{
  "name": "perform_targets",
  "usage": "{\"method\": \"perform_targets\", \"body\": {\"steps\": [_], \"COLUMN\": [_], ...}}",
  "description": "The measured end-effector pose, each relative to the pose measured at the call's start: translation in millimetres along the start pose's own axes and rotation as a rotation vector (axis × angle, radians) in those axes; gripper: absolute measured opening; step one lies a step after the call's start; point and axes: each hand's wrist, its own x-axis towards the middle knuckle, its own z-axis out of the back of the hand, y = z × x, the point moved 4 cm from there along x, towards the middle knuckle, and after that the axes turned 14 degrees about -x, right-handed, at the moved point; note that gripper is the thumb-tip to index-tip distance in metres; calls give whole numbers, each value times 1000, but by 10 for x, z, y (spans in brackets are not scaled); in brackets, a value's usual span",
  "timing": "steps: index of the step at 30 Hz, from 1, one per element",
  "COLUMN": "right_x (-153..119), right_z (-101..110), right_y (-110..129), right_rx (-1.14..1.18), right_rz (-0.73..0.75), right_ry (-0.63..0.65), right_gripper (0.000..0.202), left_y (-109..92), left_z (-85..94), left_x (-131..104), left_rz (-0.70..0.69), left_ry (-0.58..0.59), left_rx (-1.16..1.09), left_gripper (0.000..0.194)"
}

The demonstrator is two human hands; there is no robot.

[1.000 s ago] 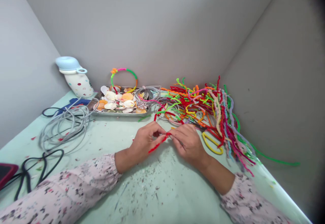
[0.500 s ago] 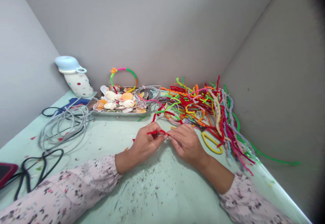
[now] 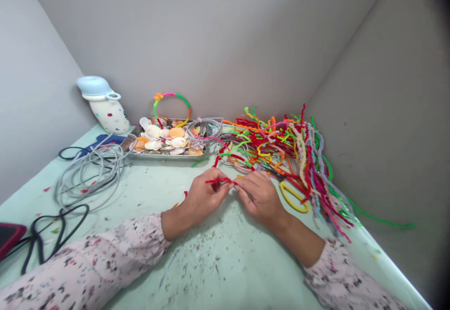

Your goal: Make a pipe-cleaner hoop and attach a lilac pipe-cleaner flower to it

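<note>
My left hand (image 3: 208, 193) is closed in a pinch on a fuzzy red pipe cleaner (image 3: 215, 181), whose loose end lies across my fingers. Facing it, my right hand (image 3: 260, 197) pinches the same red strand where the fingertips of both hands meet. Just beyond the hands, a multicoloured pipe-cleaner loop (image 3: 237, 156) in red and green arches up, partly hidden by my fingers. Whether the pinched strand joins this loop I cannot tell.
A metal tray (image 3: 168, 156) of seashells (image 3: 176, 133) holds a finished-looking coloured ring (image 3: 183, 98). Right of it lies a pipe-cleaner heap (image 3: 277, 136) with yellow-handled scissors (image 3: 293, 197). Grey wire (image 3: 91, 178), black cable (image 3: 39, 235), a bottle (image 3: 108, 113) and a phone (image 3: 10, 237) are on the left.
Both hands keep their pinch in nearly the same place. The red strand's end has shifted slightly up and to the right, and the view has moved a little.
</note>
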Motion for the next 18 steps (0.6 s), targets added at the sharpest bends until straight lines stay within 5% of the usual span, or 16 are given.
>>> {"method": "perform_targets", "body": {"steps": [18], "right_x": [8], "right_z": [25], "right_y": [38], "right_rx": [-14], "right_rz": [65], "right_ry": [11], "right_gripper": [15], "left_y": [65], "left_z": [9], "left_x": [1], "left_rz": [177], "left_ry": [-38], "left_rx": [-123], "left_gripper": [17]}}
